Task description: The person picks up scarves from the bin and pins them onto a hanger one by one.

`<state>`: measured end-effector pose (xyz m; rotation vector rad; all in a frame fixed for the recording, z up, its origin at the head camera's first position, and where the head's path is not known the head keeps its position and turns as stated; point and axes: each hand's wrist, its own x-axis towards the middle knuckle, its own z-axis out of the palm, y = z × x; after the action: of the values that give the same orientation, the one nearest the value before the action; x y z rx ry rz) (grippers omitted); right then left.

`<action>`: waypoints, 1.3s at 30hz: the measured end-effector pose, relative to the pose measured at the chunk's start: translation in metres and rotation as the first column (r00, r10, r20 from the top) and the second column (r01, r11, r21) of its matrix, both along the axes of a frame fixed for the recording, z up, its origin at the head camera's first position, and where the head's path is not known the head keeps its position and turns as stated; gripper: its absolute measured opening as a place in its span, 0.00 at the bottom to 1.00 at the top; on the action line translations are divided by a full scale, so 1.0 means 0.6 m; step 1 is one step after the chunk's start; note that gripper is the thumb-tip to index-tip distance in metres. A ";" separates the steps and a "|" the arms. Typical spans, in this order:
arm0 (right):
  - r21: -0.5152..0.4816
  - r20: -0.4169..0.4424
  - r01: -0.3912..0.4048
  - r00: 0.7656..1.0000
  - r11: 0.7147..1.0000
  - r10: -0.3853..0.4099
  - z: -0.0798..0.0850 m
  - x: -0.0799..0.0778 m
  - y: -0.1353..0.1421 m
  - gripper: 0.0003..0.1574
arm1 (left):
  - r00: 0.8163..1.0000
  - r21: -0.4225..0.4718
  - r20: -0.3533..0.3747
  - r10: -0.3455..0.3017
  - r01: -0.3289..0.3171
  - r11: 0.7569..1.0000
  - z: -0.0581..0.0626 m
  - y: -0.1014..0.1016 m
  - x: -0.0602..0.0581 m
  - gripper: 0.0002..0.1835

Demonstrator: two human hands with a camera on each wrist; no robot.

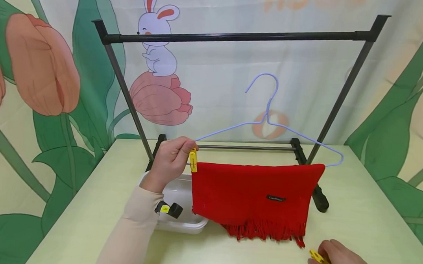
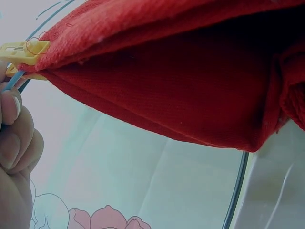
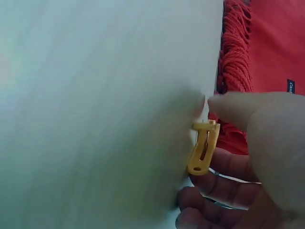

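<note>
A red fringed scarf [image 1: 251,189] with a small dark label hangs folded over the bar of a lilac wire hanger [image 1: 233,127]. At the hanger's left end, my left hand [image 1: 173,158] grips the wire between thumb and fingers. Right beside those fingers, a yellow clothespin [image 1: 193,160] clamps the scarf's corner; the left wrist view shows the clothespin [image 2: 26,53] around both wire and cloth. Low at the front right, my right hand [image 1: 344,262] holds a second yellow clothespin [image 1: 321,259] close over the table. In the right wrist view this clothespin [image 3: 204,148] lies against the curled fingers.
A black metal rack [image 1: 237,37] stands across the back of the table, its feet on both sides behind the scarf. Partly behind the left wrist and scarf sits a white plastic bin [image 1: 189,227]. A printed curtain [image 1: 213,88] hangs behind.
</note>
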<state>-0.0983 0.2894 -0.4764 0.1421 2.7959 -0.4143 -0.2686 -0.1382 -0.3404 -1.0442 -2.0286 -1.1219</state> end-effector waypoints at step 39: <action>-0.219 -0.018 0.198 0.978 0.955 -0.207 0.021 0.033 0.052 0.33 | 1.000 0.041 -0.015 -0.017 0.017 0.999 -0.013 0.001 -0.001 0.12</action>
<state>-0.0783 0.3208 -0.4638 0.3767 2.7609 -0.7757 -0.2690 -0.1379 -0.3482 -1.0482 -1.9809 -1.1564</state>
